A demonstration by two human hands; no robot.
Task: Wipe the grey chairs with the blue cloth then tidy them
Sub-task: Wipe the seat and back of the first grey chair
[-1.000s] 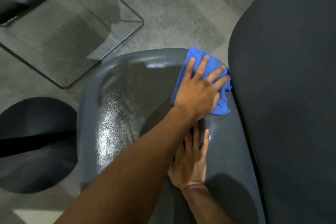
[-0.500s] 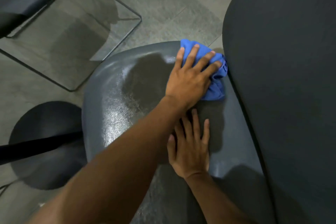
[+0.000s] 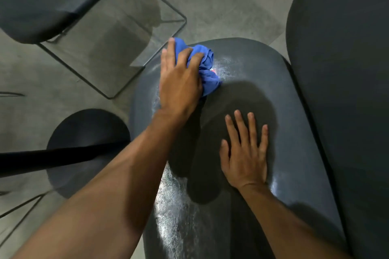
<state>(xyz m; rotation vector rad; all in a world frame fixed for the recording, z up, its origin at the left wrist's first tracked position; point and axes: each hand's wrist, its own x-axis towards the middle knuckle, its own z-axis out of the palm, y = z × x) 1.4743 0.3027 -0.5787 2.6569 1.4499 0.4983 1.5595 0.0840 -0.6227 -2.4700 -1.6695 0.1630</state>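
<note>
- The blue cloth (image 3: 203, 69) lies bunched on the far left part of the grey chair seat (image 3: 263, 82), close to the seat's front edge.
- The left hand (image 3: 180, 84) lies on top of the cloth and presses it to the seat; its fingers (image 3: 194, 60) are bent over the bunched fabric and clamp it, with one finger stretched out along the left edge of the cloth.
- A small red and white spot shows at the right edge of the cloth; what it is, I cannot tell.
- The right hand (image 3: 245, 153) rests flat on the middle of the same seat, palm down, well apart from the cloth. Its fingers are straight and a little spread, and they hold nothing.
- The seat surface is shiny in places: bright streaks show beside the cloth and along the left side near the left forearm. A dark shadow covers the middle, around the right hand.
- To the right, a large dark grey padded surface (image 3: 345, 90) stands just beside the seat; it seems to be a backrest, but I cannot say of which chair.
- At the upper left, a second grey chair (image 3: 48, 0) stands on a thin metal frame (image 3: 147, 27) over the grey floor (image 3: 221, 2).
- At the lower left, a round dark base (image 3: 84, 130) lies on the floor, with a black bar (image 3: 52, 160) crossing over it.
</note>
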